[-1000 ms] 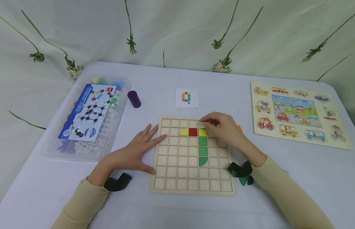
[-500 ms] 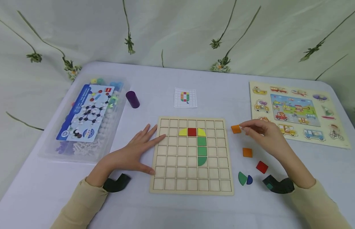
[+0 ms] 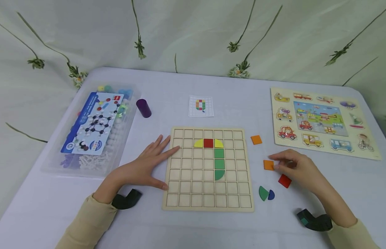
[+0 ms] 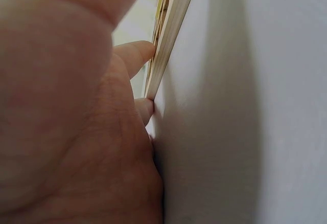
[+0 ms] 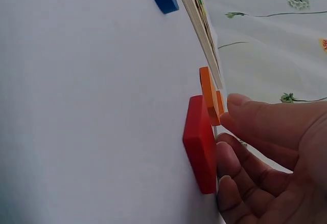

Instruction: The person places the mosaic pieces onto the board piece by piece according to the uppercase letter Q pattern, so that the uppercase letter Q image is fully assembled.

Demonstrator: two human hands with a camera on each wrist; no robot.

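My left hand (image 3: 149,162) rests with fingers spread along the left side of a wooden grid board (image 3: 185,205), fingertips on its edge. A red square tile (image 3: 208,143), yellow quarter-rounds and green tiles (image 3: 219,164) lie in the board's cells. On the right, my right hand (image 3: 300,169) hovers low with thumb and index finger apart, the tips right at the edge of an orange square tile (image 3: 268,165) lying flat. Just below that hand sits a loose red square tile (image 3: 284,181), seen large in the right wrist view. Another orange tile (image 3: 256,139) lies farther back.
A green quarter-round (image 3: 263,193) and a small blue piece (image 3: 271,195) lie right of the board. Behind it is a pattern card (image 3: 201,112). A plastic box (image 3: 118,162) and purple cylinder (image 3: 144,108) stand left; a vehicle puzzle (image 3: 320,117) lies back right.
My right hand has left the board, passed the far orange tile, and come down toward me to the nearer orange tile. My left hand stays in place.
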